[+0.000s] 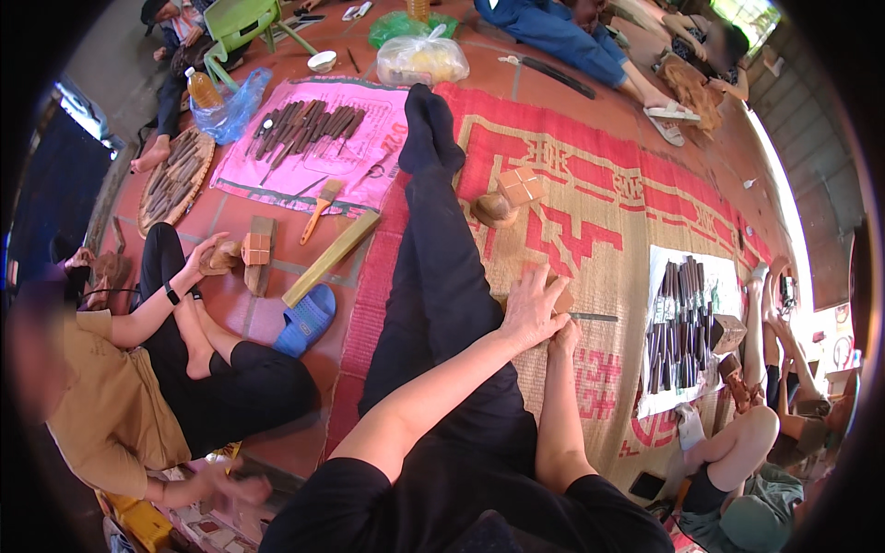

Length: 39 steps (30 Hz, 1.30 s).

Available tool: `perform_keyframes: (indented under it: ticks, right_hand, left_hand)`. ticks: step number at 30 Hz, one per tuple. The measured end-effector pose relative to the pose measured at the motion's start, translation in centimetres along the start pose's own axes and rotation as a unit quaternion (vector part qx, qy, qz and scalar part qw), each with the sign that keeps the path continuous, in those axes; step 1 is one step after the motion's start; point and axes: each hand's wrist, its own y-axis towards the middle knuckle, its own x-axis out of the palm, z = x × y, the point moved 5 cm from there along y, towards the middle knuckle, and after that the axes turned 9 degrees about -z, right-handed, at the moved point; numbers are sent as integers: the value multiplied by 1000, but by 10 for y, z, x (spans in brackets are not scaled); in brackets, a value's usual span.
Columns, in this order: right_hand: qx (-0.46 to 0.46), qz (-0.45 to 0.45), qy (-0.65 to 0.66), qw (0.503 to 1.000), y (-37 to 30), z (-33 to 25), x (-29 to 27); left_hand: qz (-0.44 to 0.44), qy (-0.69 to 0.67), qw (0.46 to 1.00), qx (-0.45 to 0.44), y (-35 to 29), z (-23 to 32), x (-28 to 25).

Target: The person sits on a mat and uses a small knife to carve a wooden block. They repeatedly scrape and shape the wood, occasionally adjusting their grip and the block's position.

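Over the patterned straw mat [516, 147], my left hand [532, 306] is bent across a small brown block [560, 293], its fingers gripping it from above. Close beside it, my right hand [563, 341] is closed, fingers curled, at a thin dark strip [595, 317] that sticks out to the right. Where the strip meets the block is hidden by my hands. Farther up the mat sit a brown block bound with pale bands [521, 185] and a rounded wooden piece [495, 210].
Dark sticks [309, 129] lie on a pink cloth [240, 161], and others [682, 323] on a white sheet [650, 403]. A person [120, 369] at left holds a wooden piece. Nearby are a brush [321, 210], a wooden bar [332, 258] and a blue slipper [307, 321]. People sit around.
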Motion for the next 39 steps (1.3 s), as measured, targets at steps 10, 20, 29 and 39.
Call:
perform_keyframes:
  ticks: [10, 20, 29, 39]
  right_hand:
    - [-164, -8, -58, 985, -16, -42, 18]
    - [-147, -5, -47, 988, -25, -52, 18]
    - [-93, -39, -62, 993, -24, -40, 18]
    - [-52, -41, -86, 994, -15, -33, 10]
  left_hand:
    - [-13, -14, 1000, -3, 3, 4, -6]
    - [-7, -18, 1000, 15, 2, 6, -8]
    - [-18, -9, 1000, 2, 2, 5, -3]
    - [-14, -13, 1000, 4, 1, 7, -7]
